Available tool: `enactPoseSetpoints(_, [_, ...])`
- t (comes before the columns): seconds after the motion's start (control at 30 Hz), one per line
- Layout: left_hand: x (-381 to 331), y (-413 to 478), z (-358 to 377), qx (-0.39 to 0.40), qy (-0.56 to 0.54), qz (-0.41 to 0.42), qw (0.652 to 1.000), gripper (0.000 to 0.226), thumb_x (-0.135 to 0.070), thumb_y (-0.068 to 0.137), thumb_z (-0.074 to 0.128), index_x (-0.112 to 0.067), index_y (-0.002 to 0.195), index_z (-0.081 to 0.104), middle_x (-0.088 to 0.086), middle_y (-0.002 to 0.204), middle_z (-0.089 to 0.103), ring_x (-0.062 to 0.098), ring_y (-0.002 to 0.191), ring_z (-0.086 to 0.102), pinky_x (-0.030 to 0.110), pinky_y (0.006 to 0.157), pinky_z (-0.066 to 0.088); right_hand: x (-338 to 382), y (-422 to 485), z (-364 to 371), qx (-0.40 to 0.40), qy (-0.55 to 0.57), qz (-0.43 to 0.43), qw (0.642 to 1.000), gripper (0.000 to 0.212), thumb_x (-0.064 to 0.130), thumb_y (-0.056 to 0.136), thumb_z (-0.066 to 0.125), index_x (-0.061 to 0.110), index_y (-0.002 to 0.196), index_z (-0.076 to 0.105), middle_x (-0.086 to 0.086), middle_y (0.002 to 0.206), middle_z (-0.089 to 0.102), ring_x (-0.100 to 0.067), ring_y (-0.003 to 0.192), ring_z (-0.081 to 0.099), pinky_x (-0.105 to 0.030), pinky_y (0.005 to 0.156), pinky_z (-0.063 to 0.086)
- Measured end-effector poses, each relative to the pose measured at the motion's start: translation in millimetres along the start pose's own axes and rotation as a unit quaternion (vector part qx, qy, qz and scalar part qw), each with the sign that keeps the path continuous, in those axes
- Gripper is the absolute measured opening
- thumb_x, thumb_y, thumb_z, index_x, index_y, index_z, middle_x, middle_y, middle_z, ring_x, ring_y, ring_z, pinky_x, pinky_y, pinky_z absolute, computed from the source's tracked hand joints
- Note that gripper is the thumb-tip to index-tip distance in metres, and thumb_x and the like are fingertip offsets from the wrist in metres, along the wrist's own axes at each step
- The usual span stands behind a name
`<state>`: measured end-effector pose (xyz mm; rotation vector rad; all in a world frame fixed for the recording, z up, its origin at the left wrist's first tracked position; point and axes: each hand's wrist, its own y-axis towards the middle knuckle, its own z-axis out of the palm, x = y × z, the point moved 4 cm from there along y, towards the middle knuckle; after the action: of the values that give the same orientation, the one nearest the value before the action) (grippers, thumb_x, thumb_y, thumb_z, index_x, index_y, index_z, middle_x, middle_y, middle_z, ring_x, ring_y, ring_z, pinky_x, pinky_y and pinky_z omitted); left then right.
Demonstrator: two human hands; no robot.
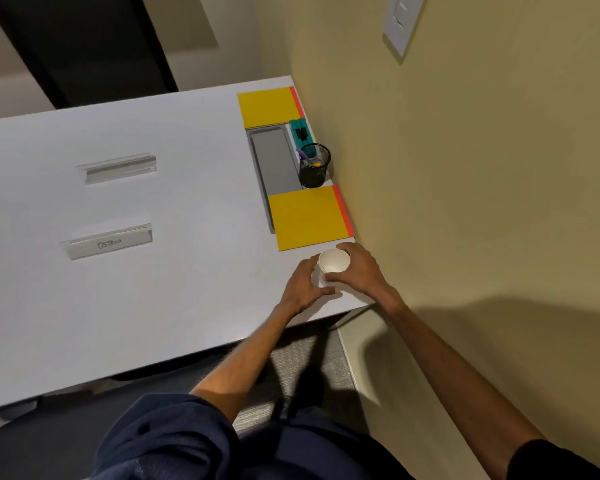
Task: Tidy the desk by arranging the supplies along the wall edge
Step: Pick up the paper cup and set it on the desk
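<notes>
Supplies are crowding the wall edge: near yellow pad, mesh pen cup, seemingly a grey tray, far yellow pad. Open desk is lying leftward, two nameplate holders interrupting it.

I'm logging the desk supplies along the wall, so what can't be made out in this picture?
Head view only:
- Paper cup: its sides and base are covered by the left hand and right hand.
- Mesh pen cup: contents too small to identify.
- Teal item: partly hidden behind the pen cup.
- Far name holder: label unreadable.
</notes>
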<state>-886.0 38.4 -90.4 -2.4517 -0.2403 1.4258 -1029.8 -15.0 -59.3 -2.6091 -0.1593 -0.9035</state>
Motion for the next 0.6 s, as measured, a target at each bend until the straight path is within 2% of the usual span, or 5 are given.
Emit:
enactPoseSetpoints(0.1, [-0.8,-6.8,-26.4,-0.063,-0.043,0.006,0.997,0.074,-0.034,0.074,0.085,-0.02,0.138,0.05,0.002,0.138,0.058,0.021,0.124,0.054,0.031,0.098,0.046,27.0,10.4,5.9,0.002,0.039,-0.029,0.999,0.078,0.041,0.06,0.09,0.017,0.126,0.056,-0.002,0.127,0.059,-0.022,0.113,0.057,-0.037,0.093,0.049])
enactPoseSetpoints(0.17, [0.5,-13.9,-44.9,-0.094,-0.05,0.01,0.994,0.07,-0.036,0.076,0.084,-0.022,0.136,0.052,0.001,0.133,0.062,0.019,0.118,0.058,0.031,0.093,0.048,45.4,14.5,13.3,0.009,0.064,-0.044,0.997,0.077,0.043,0.058,0.091,0.017,0.122,0.057,0.0,0.125,0.06,-0.02,0.11,0.057,-0.037,0.092,0.05])
enactPoseSetpoints(0.3, [9.9,-32.7,-84.0,-0.143,-0.03,0.007,0.989,0.067,-0.039,0.078,0.081,-0.021,0.135,0.052,0.001,0.131,0.064,0.02,0.114,0.061,0.032,0.09,0.05,82.6,18.4,32.6,0.035,0.103,-0.087,0.99,0.077,0.043,0.056,0.092,0.018,0.119,0.057,0.002,0.122,0.06,-0.018,0.108,0.057,-0.035,0.089,0.051])
enactPoseSetpoints(0.47, [29.4,-71.5,-130.0,-0.225,0.006,-0.021,0.974,0.068,-0.05,0.075,0.078,-0.023,0.132,0.053,-0.003,0.127,0.065,0.018,0.111,0.063,0.037,0.091,0.055,135.8,20.5,63.0,0.111,0.114,-0.146,0.976,0.079,0.043,0.057,0.092,0.018,0.122,0.056,0.002,0.125,0.056,-0.017,0.109,0.056,-0.031,0.088,0.051])
enactPoseSetpoints(0.6, [46.2,-104.7,-164.9,-0.273,0.047,-0.046,0.96,0.067,-0.053,0.074,0.078,-0.024,0.13,0.055,-0.004,0.122,0.068,0.018,0.106,0.065,0.033,0.085,0.055,177.4,12.2,92.4,0.172,0.124,-0.175,0.961,0.075,0.041,0.06,0.091,0.019,0.122,0.055,0.003,0.124,0.057,-0.015,0.109,0.054,-0.024,0.08,0.045])
